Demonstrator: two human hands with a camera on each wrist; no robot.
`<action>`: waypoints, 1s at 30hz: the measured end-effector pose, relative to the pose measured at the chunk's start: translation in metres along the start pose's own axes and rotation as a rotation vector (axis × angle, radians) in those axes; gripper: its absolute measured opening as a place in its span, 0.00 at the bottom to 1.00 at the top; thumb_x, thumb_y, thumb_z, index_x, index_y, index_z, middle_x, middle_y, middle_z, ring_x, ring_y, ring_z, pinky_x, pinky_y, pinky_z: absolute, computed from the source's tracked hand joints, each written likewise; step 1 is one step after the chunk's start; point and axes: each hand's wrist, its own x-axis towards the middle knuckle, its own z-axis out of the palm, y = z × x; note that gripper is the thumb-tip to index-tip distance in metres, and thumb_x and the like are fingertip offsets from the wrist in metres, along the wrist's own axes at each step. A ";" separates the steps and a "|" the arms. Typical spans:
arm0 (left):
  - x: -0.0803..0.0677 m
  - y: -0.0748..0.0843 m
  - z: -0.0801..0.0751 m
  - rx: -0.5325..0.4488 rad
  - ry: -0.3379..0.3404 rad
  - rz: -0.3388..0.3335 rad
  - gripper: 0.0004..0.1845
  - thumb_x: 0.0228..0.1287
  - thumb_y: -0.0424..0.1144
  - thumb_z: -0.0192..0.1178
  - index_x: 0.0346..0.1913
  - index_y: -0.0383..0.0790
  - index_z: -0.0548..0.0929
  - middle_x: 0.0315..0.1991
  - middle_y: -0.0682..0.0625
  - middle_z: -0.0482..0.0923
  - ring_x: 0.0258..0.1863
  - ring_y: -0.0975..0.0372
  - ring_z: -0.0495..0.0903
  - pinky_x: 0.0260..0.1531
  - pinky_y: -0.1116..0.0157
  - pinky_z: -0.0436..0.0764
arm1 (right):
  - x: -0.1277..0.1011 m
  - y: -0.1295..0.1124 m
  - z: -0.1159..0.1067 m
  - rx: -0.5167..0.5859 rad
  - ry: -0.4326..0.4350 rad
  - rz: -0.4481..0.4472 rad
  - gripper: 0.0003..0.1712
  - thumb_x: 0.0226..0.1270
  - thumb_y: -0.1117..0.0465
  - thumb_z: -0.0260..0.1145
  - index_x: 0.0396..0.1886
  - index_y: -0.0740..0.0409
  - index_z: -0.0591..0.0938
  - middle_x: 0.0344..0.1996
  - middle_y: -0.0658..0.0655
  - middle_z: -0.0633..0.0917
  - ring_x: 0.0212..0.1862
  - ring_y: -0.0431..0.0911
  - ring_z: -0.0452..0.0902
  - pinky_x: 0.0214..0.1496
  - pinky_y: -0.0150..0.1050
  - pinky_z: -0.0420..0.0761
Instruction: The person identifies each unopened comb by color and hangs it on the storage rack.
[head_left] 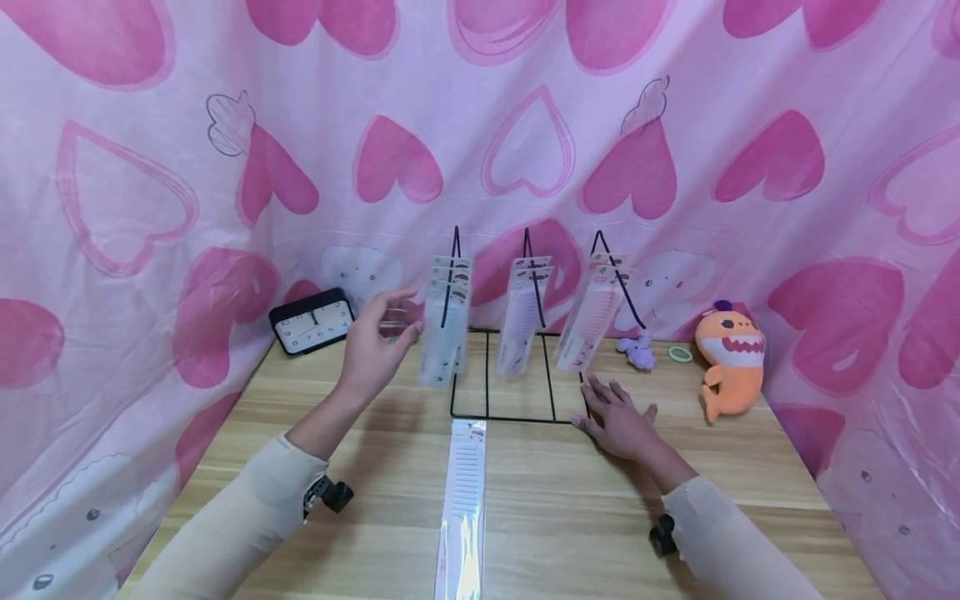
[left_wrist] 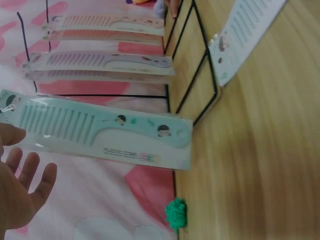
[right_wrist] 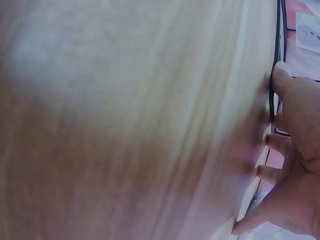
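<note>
A black wire rack (head_left: 517, 420) stands on the table, with packaged combs hanging from its three hooks. Green combs (head_left: 442, 346) hang on the left hook, purple combs (head_left: 521, 325) in the middle, pink combs (head_left: 589, 321) on the right. My left hand (head_left: 372, 343) is beside the green combs, fingers loosely bent. In the left wrist view its fingertips come right at the top end of the front green comb (left_wrist: 100, 131). My right hand (head_left: 621, 423) rests with spread fingers at the rack's front right corner, its thumb against the wire. One more packaged comb (head_left: 465, 492) lies in front of the rack.
At the back left stands a black-framed clock (head_left: 311, 321). A purple toy (head_left: 636, 352), a pale green ring (head_left: 680, 354) and an orange shark plush (head_left: 731, 358) are on the right. A small green yarn-like item (left_wrist: 176, 214) lies behind the left hand. A heart-patterned curtain (head_left: 525, 142) hangs behind.
</note>
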 end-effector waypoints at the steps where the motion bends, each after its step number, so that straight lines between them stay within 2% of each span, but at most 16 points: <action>1: -0.001 -0.002 0.000 0.011 -0.008 -0.018 0.27 0.75 0.30 0.71 0.72 0.46 0.80 0.59 0.42 0.86 0.59 0.44 0.88 0.59 0.42 0.90 | 0.000 0.000 -0.001 0.000 0.000 -0.001 0.47 0.85 0.31 0.56 0.91 0.48 0.60 0.92 0.57 0.53 0.90 0.71 0.43 0.68 0.98 0.35; 7: -0.014 -0.017 0.002 0.035 -0.092 -0.184 0.24 0.78 0.34 0.68 0.71 0.40 0.75 0.62 0.39 0.86 0.62 0.46 0.86 0.59 0.47 0.88 | -0.001 -0.001 -0.003 -0.011 0.003 -0.009 0.46 0.85 0.32 0.58 0.91 0.49 0.61 0.92 0.58 0.55 0.90 0.71 0.45 0.67 0.99 0.38; 13: -0.027 -0.034 0.006 0.091 -0.239 -0.319 0.23 0.78 0.36 0.67 0.70 0.38 0.75 0.63 0.38 0.85 0.62 0.47 0.87 0.61 0.50 0.88 | -0.002 0.000 -0.004 -0.007 0.009 -0.014 0.47 0.85 0.32 0.59 0.90 0.50 0.62 0.92 0.58 0.56 0.90 0.71 0.46 0.67 0.99 0.39; 17: -0.033 -0.040 0.012 0.132 -0.341 -0.348 0.24 0.77 0.36 0.68 0.70 0.35 0.78 0.61 0.39 0.86 0.59 0.47 0.87 0.60 0.52 0.88 | -0.003 -0.001 -0.004 -0.016 0.023 -0.025 0.47 0.84 0.31 0.59 0.90 0.51 0.63 0.91 0.59 0.57 0.89 0.72 0.48 0.66 1.00 0.41; 23: -0.042 -0.044 0.020 0.206 -0.460 -0.385 0.21 0.76 0.38 0.70 0.66 0.36 0.83 0.57 0.41 0.87 0.54 0.52 0.86 0.53 0.57 0.89 | -0.003 -0.002 -0.004 -0.015 0.023 -0.028 0.46 0.85 0.32 0.58 0.90 0.51 0.64 0.91 0.59 0.58 0.89 0.72 0.49 0.66 1.00 0.41; 30: -0.053 -0.047 0.032 0.238 -0.584 -0.385 0.21 0.75 0.38 0.72 0.64 0.32 0.85 0.53 0.42 0.87 0.51 0.53 0.87 0.50 0.55 0.90 | -0.003 -0.004 -0.007 -0.014 0.002 -0.017 0.46 0.85 0.32 0.58 0.90 0.50 0.62 0.91 0.59 0.56 0.89 0.72 0.47 0.67 0.99 0.40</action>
